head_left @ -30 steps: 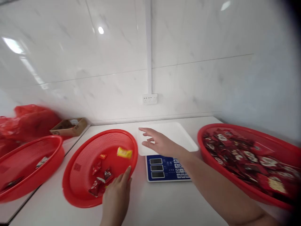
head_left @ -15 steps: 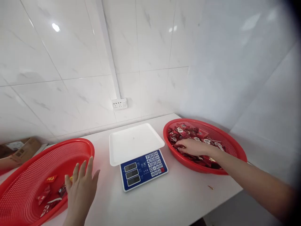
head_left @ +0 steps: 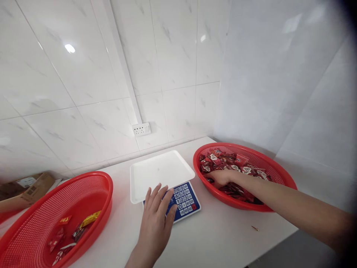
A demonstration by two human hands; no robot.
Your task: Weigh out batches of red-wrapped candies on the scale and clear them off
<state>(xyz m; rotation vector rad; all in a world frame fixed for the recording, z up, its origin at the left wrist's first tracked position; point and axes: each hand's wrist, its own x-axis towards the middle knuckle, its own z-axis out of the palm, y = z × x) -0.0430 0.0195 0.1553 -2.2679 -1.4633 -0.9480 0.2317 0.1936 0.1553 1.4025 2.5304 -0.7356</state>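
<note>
My left hand hovers over the front of the scale, fingers spread, with nothing in it. It hides the displays and part of the blue keypad. Behind it, the scale's white weighing tray bears nothing. My right hand reaches into the red basket on the right, at its near left side. Its fingertips are buried among many small dark red snack packets, so I cannot make out whether they grip any.
On the left stands another red basket holding several packets, one of them a yellow packet. A cardboard box is at the far left. A small gold scrap lies near the table's front edge. A wall socket is behind the scale.
My left hand has moved right, from beside the left basket to over the scale's front. My right hand has sunk deeper among the packets. The view has shifted slightly.
</note>
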